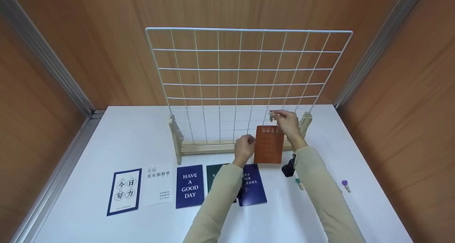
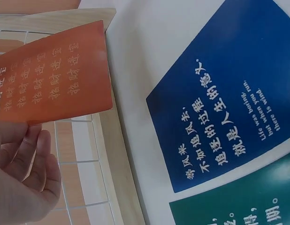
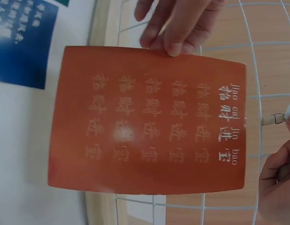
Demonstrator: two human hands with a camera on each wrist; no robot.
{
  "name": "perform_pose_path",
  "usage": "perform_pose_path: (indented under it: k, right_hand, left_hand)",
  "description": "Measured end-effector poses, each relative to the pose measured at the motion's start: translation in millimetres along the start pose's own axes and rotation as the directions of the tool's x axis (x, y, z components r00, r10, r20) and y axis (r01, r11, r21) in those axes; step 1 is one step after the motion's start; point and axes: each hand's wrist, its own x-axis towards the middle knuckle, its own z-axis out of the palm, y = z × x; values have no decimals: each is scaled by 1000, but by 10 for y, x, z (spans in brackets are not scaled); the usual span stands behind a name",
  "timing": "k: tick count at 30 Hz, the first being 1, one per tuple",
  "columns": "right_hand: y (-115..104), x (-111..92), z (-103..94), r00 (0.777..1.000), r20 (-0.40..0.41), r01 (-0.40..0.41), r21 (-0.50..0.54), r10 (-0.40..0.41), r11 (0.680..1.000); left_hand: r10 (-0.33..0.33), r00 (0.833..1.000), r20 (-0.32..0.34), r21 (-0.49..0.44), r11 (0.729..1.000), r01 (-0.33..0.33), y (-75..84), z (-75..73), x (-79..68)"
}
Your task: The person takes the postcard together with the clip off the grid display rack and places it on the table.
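Observation:
An orange-red card (image 1: 269, 147) with rows of Chinese characters stands upright in front of the wire grid (image 1: 249, 30). My left hand (image 1: 244, 148) pinches its left edge between thumb and fingers. Just above the card's top edge, my right hand (image 1: 288, 123) pinches a small wooden clothespin (image 3: 272, 120) with a white top. In the right wrist view the clothespin lies close to a grid wire and apart from the card. Whether its jaws are parted is too small to tell.
The grid stands in a wooden base (image 1: 209, 149). In front lie a blue-bordered card (image 1: 124, 200), a white card (image 1: 158, 186), a blue card (image 1: 189, 169), a green card (image 1: 213, 170) and a navy card (image 1: 254, 191). A green clothespin (image 1: 299, 183) and a purple-topped clothespin (image 1: 345, 185) lie right.

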Motion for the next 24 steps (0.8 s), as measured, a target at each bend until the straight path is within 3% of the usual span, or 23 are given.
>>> perform_pose_path:
  k: [10, 15, 19, 24]
  right_hand:
    - [85, -50, -154, 999, 36, 30, 59, -32, 998]
    - [165, -78, -243, 998, 64, -11, 72, 7, 997]
    - [182, -120, -316, 993, 112, -55, 86, 45, 995]
    - [295, -141, -426, 979, 171, -127, 71, 113, 989]
  left_hand:
    - [-85, 988, 128, -143, 984, 103, -89, 52, -138]
    - [-153, 966, 206, -247, 948, 202, -110, 78, -235]
    - [-153, 959, 237, -297, 929, 221, -139, 132, -297]
    - [-157, 955, 253, -290, 929, 229, -170, 212, -375]
